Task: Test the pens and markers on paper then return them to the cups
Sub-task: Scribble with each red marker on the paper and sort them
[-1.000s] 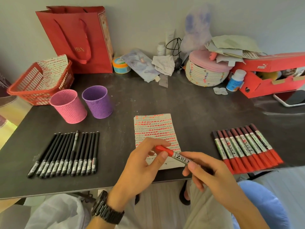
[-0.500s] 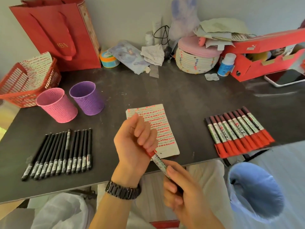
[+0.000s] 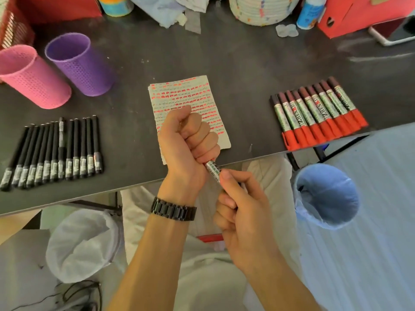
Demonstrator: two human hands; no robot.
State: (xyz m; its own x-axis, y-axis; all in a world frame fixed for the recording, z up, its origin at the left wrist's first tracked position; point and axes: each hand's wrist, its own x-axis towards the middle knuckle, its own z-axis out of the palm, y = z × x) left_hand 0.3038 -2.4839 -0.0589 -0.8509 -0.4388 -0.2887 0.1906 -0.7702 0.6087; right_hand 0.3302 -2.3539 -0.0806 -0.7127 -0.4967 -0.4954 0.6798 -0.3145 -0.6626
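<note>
One marker is held between both hands just over the near edge of the table. Only a short stretch of its printed barrel is seen between them. Its upper end is enclosed by the left hand, which is closed in a fist around it, so that the cap end is hidden. The lower part of the barrel is gripped by the right hand, with thumb and fingers curled round it. A dark link watch is worn on the left wrist.

Behind the left fist, and partly covered by it, a sheet of paper filled with rows of short red strokes is laid flat on the table. To its right a row of markers is laid side by side, with the red caps toward the near edge. To its left a row of black pens is set out in parallel. Farther back on the left, a pink cup and a purple cup are stood just beside each other.

Below the table edge, a blue-lined bin is seen at the right and a white-lined bin at the left.
</note>
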